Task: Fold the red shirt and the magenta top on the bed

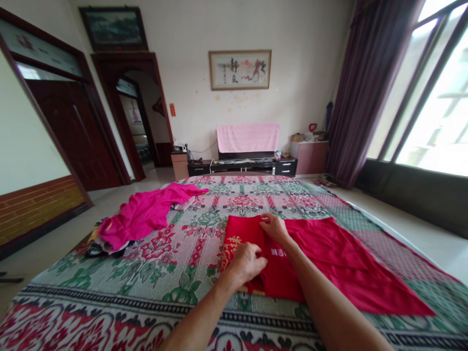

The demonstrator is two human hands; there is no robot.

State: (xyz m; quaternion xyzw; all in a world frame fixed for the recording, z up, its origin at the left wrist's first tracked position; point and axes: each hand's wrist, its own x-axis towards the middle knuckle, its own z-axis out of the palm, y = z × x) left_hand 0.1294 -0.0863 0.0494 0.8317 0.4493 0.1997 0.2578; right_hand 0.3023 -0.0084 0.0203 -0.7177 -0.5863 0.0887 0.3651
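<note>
A red garment lies spread on a flower-patterned cover, its left part folded over into a narrow panel with gold print along the left side. A small white print shows near its middle. My left hand is closed on the folded panel, where the cloth bunches beneath the fingers. Farther up, my right hand pinches the same garment near the top of the fold. Part of the gold print is hidden behind my left hand.
A bright pink garment lies heaped on other clothes at the left of the patterned cover. Beyond the far edge stands a low black cabinet, with a pink cloth draped above it. A purple curtain hangs at right.
</note>
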